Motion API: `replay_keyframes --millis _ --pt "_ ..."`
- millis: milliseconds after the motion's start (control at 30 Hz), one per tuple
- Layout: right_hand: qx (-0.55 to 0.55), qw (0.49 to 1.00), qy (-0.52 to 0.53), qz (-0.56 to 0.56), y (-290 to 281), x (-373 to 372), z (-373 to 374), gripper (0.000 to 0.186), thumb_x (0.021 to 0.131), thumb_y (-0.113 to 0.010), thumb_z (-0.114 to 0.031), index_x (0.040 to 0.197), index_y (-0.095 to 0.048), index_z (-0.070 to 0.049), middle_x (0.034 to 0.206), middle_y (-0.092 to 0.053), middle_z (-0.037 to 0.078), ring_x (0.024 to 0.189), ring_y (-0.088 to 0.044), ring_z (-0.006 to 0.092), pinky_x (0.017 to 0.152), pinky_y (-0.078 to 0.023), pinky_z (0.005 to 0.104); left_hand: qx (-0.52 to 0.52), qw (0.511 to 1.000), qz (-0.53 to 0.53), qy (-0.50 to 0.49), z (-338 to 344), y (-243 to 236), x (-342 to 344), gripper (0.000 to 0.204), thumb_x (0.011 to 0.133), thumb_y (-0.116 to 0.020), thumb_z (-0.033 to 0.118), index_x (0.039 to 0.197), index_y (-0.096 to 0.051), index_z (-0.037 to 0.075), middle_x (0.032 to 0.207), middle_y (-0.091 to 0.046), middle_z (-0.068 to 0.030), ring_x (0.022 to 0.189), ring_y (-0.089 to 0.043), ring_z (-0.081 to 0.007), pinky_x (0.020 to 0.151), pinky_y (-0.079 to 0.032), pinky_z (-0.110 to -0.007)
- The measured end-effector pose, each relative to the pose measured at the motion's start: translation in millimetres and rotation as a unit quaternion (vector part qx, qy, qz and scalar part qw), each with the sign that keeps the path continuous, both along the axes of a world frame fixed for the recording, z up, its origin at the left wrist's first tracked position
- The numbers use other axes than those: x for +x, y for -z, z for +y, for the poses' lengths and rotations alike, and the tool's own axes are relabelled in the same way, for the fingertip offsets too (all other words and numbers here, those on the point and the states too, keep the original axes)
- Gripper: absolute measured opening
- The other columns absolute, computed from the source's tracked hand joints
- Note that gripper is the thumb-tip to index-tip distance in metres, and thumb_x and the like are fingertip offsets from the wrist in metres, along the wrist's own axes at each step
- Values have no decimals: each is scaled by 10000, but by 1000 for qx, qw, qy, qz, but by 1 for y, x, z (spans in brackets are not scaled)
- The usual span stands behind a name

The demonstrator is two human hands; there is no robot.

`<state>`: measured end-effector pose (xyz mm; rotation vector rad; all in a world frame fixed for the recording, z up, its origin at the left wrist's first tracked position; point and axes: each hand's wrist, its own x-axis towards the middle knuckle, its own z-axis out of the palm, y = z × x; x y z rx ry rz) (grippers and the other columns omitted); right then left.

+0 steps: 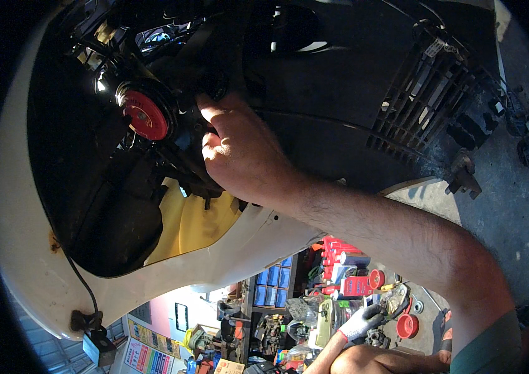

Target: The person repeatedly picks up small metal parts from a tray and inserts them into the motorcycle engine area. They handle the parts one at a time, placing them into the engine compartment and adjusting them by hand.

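Note:
My right hand (pixel 239 146) reaches from the lower right into the dark cavity of a white vehicle body (pixel 18 206). Its fingers are curled, the tips pressed into shadow against dark parts; what they grip is hidden. Just left of the fingers sits a red round disc (pixel 146 116) with a dark rim and a metal centre, resembling a car horn. A thin dark cable (pixel 320 118) runs rightward from near the wrist. Below the hand, a yellow inner panel (pixel 199 221) shows through an opening. My left hand is out of view.
A dark slatted grille (pixel 423 93) is at upper right, beside grey floor (pixel 526 206). A co-worker's white-gloved hand (pixel 363 321) and bare knee show at the bottom, among red bottles (pixel 336 255), a red bowl (pixel 407 326) and blue drawers (pixel 272 285). A small box (pixel 99 348) hangs lower left.

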<state>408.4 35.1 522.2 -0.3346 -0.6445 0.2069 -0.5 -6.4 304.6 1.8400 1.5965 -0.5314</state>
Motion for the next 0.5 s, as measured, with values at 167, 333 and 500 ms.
replay_keyframes --millis 167,333,500 --pt "-30 999 32 -7 3 0 3 547 864 -548 21 1410 -532 57 1178 -569 231 1039 -651 324 877 -565 411 13 999 11 32 1 -1 -1 325 1026 -629 283 1218 -651 23 1031 -697 -82 919 -606 -146 800 -520 -307" --pt "42 997 58 43 1 3 16 535 871 -528 33 1406 -542 35 1132 -584 236 1012 -655 307 839 -561 399 15 999 -9 34 0 -1 0 319 1027 -627 294 1200 -658 27 1013 -695 -82 910 -610 -150 791 -519 -316" --pt "46 996 -49 55 3 5 14 542 892 -515 34 1434 -503 22 1044 -600 148 920 -614 178 809 -536 333 29 997 19 66 1 2 -5 330 1027 -625 306 1202 -660 28 1032 -698 -88 916 -618 -156 795 -522 -319"
